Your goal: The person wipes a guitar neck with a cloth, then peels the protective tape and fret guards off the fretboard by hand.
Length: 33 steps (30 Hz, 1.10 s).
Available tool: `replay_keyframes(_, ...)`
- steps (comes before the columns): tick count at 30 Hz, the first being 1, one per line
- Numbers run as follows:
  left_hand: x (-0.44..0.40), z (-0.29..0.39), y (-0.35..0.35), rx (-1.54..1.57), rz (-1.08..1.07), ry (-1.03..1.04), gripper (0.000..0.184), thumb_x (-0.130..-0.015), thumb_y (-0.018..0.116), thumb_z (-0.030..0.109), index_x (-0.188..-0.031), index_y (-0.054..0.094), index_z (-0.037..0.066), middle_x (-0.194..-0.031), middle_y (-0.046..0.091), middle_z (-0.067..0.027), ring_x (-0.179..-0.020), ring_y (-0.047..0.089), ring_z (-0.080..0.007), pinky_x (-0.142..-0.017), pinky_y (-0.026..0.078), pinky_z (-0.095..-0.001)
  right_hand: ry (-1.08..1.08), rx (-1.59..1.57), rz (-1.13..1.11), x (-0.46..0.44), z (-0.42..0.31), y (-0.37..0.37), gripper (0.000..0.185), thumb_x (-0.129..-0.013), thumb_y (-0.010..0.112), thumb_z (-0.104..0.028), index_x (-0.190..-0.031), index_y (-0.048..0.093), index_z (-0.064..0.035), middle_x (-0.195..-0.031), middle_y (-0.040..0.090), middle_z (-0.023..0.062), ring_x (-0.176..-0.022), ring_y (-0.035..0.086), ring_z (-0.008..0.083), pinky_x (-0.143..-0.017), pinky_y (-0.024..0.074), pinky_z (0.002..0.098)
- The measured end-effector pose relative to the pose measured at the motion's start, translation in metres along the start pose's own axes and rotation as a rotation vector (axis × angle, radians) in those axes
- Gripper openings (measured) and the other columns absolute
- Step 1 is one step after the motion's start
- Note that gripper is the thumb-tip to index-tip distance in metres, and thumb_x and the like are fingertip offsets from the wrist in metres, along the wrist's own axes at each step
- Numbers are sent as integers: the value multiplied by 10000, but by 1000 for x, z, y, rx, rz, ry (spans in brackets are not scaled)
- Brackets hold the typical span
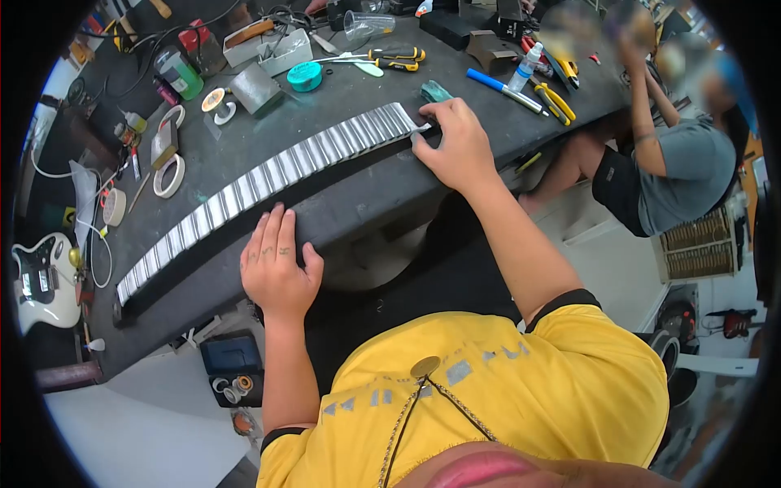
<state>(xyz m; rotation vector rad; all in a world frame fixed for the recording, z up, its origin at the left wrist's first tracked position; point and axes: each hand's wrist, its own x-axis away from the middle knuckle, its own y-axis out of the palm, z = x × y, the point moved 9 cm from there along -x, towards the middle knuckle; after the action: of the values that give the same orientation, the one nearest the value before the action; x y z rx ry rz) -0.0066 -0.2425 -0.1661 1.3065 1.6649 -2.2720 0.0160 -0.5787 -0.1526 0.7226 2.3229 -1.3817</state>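
Observation:
A long ribbed strip (268, 176), silvery between dark cross lines, lies along the dark workbench (358, 203). Its right end has a small pale flap, which the thumb and fingertips of my right hand (458, 146) pinch. My left hand (281, 264) rests flat at the bench's front edge, fingers stretched out, just below the middle of the strip and holding nothing. Just beyond my right hand sits a crumpled green translucent piece (434, 91).
Screwdrivers (397, 58), a teal tape roll (305, 76), a metal block (255, 89), yellow pliers (555, 102) and a blue marker (506, 91) lie behind the strip. A white guitar (49, 285) stands left. Another person (687, 163) sits right.

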Motion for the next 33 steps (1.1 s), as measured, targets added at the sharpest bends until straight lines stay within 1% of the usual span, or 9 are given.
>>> replay_keyframes(5, 3, -1, -4, -31, -40, -10, 541, -904, 708, 201, -1433, 748, 92, -1513, 741, -81, -1377, 705, -320, -1120, 524, -457, -93, -2, 31, 0, 1, 2, 497, -880, 852, -224, -1325, 732, -37, -1186, 757, 146, -1150, 708, 361, -1037, 566, 466)
replay_keyframes(12, 5, 3, 9, -29, -49, -6, 578, -869, 708, 228, -1426, 750, 76, -1519, 737, -105, -1396, 689, -343, -1140, 509, -485, -135, -201, 6, 7, 6, -14, 565, -842, 895, -150, -1368, 712, -55, -1115, 745, 124, -1038, 730, 296, -952, 602, 427)
replay_keyframes(13, 4, 3, 9, -33, -50, -10, 577, -871, 706, 226, -1425, 749, 73, -1518, 737, -108, -1393, 689, -349, -1139, 510, -486, -98, -233, -45, 5, 10, -12, 545, -829, 896, -171, -1330, 715, -58, -1179, 762, 143, -1124, 723, 353, -1011, 587, 468)
replay_keyframes(17, 2, 6, 8, -33, -51, -12, 562, -886, 698, 223, -1424, 745, 68, -1514, 736, -120, -1390, 688, -357, -1137, 511, -485, -110, -217, -53, 7, 9, -13, 520, -847, 890, -187, -1321, 718, -58, -1169, 760, 131, -1116, 720, 346, -1005, 587, 459)
replay_keyframes(23, 6, 6, 7, -36, -24, 16, 554, -915, 698, 234, -1444, 733, 72, -1520, 732, -118, -1390, 689, -350, -1134, 512, -485, -63, -180, 33, 10, 5, -15, 454, -876, 852, -193, -1279, 718, -34, -1173, 754, 142, -1138, 711, 346, -997, 592, 449)
replay_keyframes(26, 5, 6, 6, -35, -32, 12, 546, -940, 685, 230, -1462, 728, 77, -1530, 728, -106, -1402, 682, -344, -1142, 506, -487, -160, -190, 191, 12, 2, -28, 437, -879, 845, -160, -1267, 712, -8, -1157, 756, 152, -1079, 733, 333, -965, 606, 427)
replay_keyframes(29, 6, 5, 7, -35, -40, 5, 544, -951, 679, 227, -1472, 725, 79, -1533, 726, -103, -1412, 676, -341, -1152, 502, -487, -24, -475, 180, 14, 17, -30, 359, -946, 807, -85, -1278, 697, -8, -1153, 768, 114, -1070, 738, 231, -939, 586, 370)
replay_keyframes(32, 8, 5, 7, -39, -33, 15, 549, -945, 683, 226, -1472, 725, 77, -1529, 726, -107, -1415, 674, -341, -1157, 502, -487, 204, -969, 271, 18, 60, -27, 290, -1016, 755, -53, -1295, 689, -15, -1157, 770, 102, -1034, 731, 181, -923, 584, 331)
replay_keyframes(33, 8, 5, 7, -41, -26, 17, 551, -942, 685, 225, -1471, 724, 76, -1528, 727, -109, -1416, 673, -340, -1158, 502, -487, 179, -975, 352, 19, 73, -43, 276, -1042, 734, -66, -1310, 685, -20, -1138, 768, 98, -1011, 731, 174, -903, 589, 326)
